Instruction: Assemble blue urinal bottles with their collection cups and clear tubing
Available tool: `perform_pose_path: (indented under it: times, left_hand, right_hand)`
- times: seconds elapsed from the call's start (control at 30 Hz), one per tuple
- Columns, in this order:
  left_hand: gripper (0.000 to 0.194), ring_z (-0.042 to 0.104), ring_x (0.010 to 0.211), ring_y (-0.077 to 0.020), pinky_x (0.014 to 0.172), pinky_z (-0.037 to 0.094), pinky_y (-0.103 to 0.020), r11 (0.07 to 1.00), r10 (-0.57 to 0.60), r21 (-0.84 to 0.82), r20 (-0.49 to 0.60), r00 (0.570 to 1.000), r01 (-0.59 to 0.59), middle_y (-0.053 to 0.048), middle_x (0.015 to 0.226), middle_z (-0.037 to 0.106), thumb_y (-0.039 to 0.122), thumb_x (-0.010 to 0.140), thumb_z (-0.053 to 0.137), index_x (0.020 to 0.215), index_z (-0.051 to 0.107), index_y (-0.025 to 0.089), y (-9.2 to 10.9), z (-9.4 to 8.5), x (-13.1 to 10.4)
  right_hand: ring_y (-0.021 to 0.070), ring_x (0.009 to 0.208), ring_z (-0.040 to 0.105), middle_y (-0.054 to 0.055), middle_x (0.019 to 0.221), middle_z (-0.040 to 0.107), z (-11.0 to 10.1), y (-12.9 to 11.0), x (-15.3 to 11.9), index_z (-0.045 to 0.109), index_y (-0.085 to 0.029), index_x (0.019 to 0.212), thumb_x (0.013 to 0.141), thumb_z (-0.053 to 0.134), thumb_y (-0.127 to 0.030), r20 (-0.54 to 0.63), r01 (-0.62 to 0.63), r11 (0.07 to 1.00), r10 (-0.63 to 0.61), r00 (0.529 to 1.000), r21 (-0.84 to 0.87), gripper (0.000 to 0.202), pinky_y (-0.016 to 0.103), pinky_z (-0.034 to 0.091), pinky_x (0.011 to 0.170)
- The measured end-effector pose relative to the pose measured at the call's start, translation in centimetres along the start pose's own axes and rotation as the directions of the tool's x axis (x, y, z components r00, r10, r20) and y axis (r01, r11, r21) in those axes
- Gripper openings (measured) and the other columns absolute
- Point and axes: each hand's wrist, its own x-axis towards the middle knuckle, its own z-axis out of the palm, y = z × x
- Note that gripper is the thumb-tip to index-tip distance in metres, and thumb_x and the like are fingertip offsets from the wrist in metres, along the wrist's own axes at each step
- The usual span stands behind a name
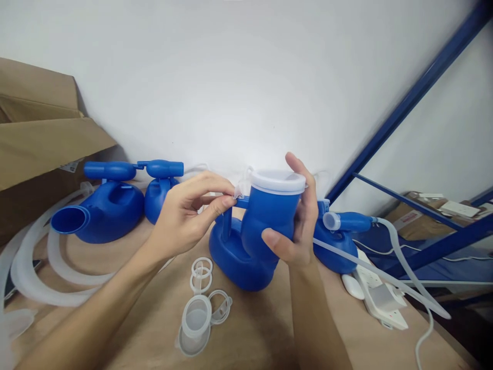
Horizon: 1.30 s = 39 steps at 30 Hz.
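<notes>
Blue bottle (254, 246), tab (239, 192) in curled hands (192, 218)

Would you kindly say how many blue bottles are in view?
4: the leftmost bottle, a second beside it, a third in the right hand, a fourth farther right; others may be hidden.

The wide-necked bottle (258, 236) is glossy blue plastic, its rounded body low and its broad neck standing nearly upright toward 12 o'clock. A slim handle (227, 228), moulded in the same blue, sits on the neck's 9 o'clock side and runs down to the body. A pale, translucent collar (277, 189) rings the mouth, looking level and fully seated, its opening facing up. At 10 o'clock, just beside the handle's top, is a small, crumpled-looking translucent piece (239, 192), partly hidden; its exact shape cannot be told.
</notes>
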Motion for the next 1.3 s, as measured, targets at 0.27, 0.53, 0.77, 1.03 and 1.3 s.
perform_pose_path:
  times: [0.27, 0.53, 0.77, 1.03, 1.3]
  left_hand:
    - [0.012, 0.075, 0.087, -0.0198, 0.08, 0.062, -0.036, 0.952, 0.177, 0.277, -0.163, 0.971, -0.127, 0.0, 0.096, 0.082, 0.02, 0.097, 0.074, 0.097, 0.08, 0.03, 0.3, 1.2, -0.6]
    - [0.006, 0.079, 0.088, -0.0216, 0.083, 0.066, -0.037, 0.959, 0.125, 0.275, -0.194, 0.973, -0.068, 0.003, 0.096, 0.083, 0.027, 0.094, 0.08, 0.096, 0.082, 0.032, 0.0, 0.6, -0.9]
    - [0.01, 0.079, 0.081, -0.0175, 0.076, 0.068, -0.028, 0.977, 0.065, 0.211, -0.3, 0.952, 0.0, 0.002, 0.091, 0.083, 0.021, 0.086, 0.087, 0.093, 0.083, 0.026, 0.3, 1.2, -0.8]
    - [0.011, 0.074, 0.079, -0.0174, 0.072, 0.061, -0.03, 0.947, 0.19, 0.294, -0.179, 0.965, -0.132, 0.0, 0.088, 0.079, 0.014, 0.091, 0.081, 0.093, 0.081, 0.025, 0.2, 1.1, -0.7]
    - [0.015, 0.073, 0.086, -0.0165, 0.08, 0.059, -0.03, 0.859, 0.36, 0.424, -0.106, 0.927, -0.285, -0.002, 0.095, 0.078, 0.01, 0.095, 0.074, 0.1, 0.078, 0.024, 0.0, 0.7, -0.5]
  right_hand:
    - [0.0304, 0.087, 0.075, 0.006, 0.116, 0.073, 0.2, 0.0, -0.4, 0.025, -0.04, 0.163, 0.078, 0.083, -0.062, 0.005, -0.063, 0.997, 0.062, 0.998, 0.054, 0.106, 0.051, 0.066, 0.071]
    - [0.033, 0.102, 0.075, 0.009, 0.136, 0.068, -0.1, 0.1, -0.2, 0.017, -0.04, 0.166, 0.072, 0.087, -0.064, 0.041, -0.086, 0.996, 0.085, 0.996, 0.028, 0.12, 0.051, 0.066, 0.079]
    - [0.0259, 0.089, 0.076, 0.006, 0.123, 0.072, -0.3, 0.7, 0.0, 0.027, -0.036, 0.162, 0.082, 0.082, -0.063, 0.048, -0.003, 0.994, -0.002, 0.999, 0.107, 0.101, 0.046, 0.067, 0.076]
    - [0.0271, 0.089, 0.074, 0.009, 0.121, 0.071, -0.4, 0.8, 0.0, 0.035, -0.031, 0.159, 0.082, 0.082, -0.059, -0.023, 0.127, 0.99, -0.129, 0.991, -0.063, 0.095, 0.045, 0.067, 0.072]
    - [0.0249, 0.093, 0.073, 0.007, 0.117, 0.071, -1.7, 1.8, 0.8, 0.042, -0.029, 0.156, 0.086, 0.077, -0.054, -0.013, 0.335, 0.94, -0.337, 0.942, -0.068, 0.082, 0.042, 0.066, 0.08]
